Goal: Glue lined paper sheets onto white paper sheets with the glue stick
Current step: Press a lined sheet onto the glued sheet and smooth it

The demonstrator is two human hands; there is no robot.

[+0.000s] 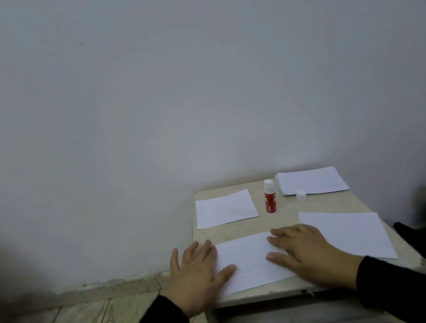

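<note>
Hands: your left hand (197, 275) and right hand (305, 253) press flat, fingers spread, on the lined sheet (249, 261) at 6 o'clock of the tabletop (279, 220).
Glue stick (271, 202): upright, uncapped, 12 o'clock; cap (301, 196) beside it.
Risk: uneven pressing may wrinkle or skew the sheet; open glue may dry.
Containers: none seen.

A lined sheet (249, 261) lies flat at the near edge. The red glue stick (271, 202) stands upright, uncapped, its white cap (301, 196) just beside a far-right paper stack (312, 181).
</note>
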